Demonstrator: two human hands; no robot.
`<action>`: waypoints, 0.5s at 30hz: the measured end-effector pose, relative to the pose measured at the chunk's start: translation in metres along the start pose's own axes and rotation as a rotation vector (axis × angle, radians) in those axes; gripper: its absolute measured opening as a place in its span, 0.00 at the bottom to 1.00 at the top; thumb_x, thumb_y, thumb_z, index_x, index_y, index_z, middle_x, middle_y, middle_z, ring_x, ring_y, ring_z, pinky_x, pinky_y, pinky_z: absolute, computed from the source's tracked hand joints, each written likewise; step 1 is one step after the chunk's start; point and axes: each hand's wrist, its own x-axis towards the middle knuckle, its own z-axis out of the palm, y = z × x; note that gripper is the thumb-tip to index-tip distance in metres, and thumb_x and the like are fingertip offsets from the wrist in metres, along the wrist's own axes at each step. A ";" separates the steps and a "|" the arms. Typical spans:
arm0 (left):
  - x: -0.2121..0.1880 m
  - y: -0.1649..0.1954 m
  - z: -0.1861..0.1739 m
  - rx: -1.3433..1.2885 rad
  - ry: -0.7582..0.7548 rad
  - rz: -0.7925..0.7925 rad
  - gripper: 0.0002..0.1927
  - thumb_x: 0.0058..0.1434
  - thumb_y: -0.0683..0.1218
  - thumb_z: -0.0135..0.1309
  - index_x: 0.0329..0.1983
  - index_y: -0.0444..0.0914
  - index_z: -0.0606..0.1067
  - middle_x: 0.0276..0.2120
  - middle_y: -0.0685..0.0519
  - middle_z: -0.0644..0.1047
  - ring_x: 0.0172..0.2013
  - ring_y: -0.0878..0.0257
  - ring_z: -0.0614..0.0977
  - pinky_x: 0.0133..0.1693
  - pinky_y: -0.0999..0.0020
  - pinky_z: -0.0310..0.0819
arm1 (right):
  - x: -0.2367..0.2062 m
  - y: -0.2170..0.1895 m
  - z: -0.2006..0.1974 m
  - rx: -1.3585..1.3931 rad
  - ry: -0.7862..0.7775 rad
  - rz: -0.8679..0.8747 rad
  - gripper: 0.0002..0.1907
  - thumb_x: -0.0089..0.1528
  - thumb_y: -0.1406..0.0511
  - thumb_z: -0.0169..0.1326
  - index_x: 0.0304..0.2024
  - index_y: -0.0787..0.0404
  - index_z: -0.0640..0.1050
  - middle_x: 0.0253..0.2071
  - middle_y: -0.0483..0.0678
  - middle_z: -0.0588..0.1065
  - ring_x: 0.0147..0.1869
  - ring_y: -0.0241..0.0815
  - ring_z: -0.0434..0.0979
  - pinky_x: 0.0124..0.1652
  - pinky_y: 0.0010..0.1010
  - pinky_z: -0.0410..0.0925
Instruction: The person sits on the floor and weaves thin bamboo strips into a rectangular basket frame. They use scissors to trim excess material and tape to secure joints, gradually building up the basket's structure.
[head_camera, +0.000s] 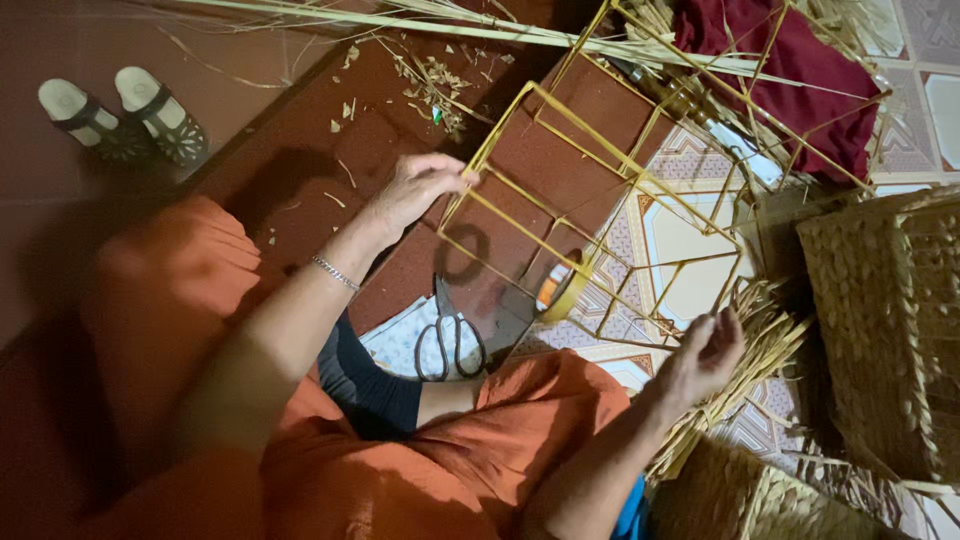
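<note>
A yellow wire frame (590, 190), box-shaped with open sides, lies tilted on the floor in front of me. My left hand (415, 188) grips its near left corner, fingers curled round the wire. My right hand (705, 355) is at the frame's lower right side, fingers closed on strands from a bundle of dried straw (760, 345) that fans out under it. I sit on the floor in orange clothing, with a thin bracelet on my left wrist.
Black-handled scissors (450, 338) lie by my knee, with a yellow tape roll (562, 292) beside them. A woven straw basket (880, 320) stands right, and another (740, 500) below. A dark red cloth (790, 70), long stalks (450, 25) and sandals (120, 115) lie farther off.
</note>
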 end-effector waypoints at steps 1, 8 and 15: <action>-0.003 0.002 0.000 -0.110 -0.048 -0.037 0.14 0.61 0.48 0.58 0.45 0.37 0.83 0.42 0.54 0.85 0.47 0.66 0.82 0.52 0.71 0.74 | -0.004 0.005 0.004 0.052 0.021 0.030 0.18 0.77 0.63 0.52 0.63 0.71 0.71 0.60 0.57 0.74 0.59 0.47 0.78 0.57 0.39 0.76; -0.007 -0.001 0.006 -0.322 -0.030 -0.181 0.09 0.62 0.47 0.60 0.42 0.39 0.81 0.38 0.58 0.82 0.40 0.70 0.79 0.45 0.73 0.70 | 0.001 0.049 0.018 0.258 0.268 0.257 0.13 0.73 0.63 0.50 0.54 0.66 0.72 0.40 0.54 0.78 0.39 0.39 0.78 0.40 0.29 0.70; -0.021 0.005 0.018 0.202 0.091 -0.032 0.10 0.64 0.48 0.57 0.36 0.36 0.79 0.30 0.54 0.79 0.33 0.69 0.77 0.37 0.69 0.72 | 0.003 0.057 0.034 0.337 0.485 0.108 0.08 0.72 0.63 0.52 0.49 0.61 0.72 0.41 0.47 0.77 0.39 0.36 0.73 0.39 0.27 0.67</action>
